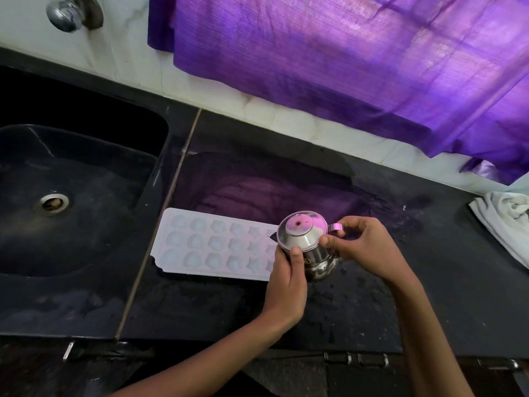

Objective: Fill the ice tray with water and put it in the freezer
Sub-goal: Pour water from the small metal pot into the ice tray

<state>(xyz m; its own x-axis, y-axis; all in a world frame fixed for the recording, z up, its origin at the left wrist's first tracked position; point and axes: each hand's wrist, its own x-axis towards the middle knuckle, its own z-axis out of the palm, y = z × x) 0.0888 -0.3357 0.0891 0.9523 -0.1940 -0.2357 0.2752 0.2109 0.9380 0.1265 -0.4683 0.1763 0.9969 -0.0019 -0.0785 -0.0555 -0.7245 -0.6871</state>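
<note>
On the table right of the sink, your ice tray [217, 247] looks unfilled and far from any freezer, while your left hand [286, 285] grips the steel jug [307, 247] and your right hand [363, 245] pinches its lid.

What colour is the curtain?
Purple; the curtain shows in the head view.

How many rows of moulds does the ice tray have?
3 rows run along the ice tray lying on the counter right of the sink. Its right end is hidden behind the steel kettle gripped by both hands.
</note>
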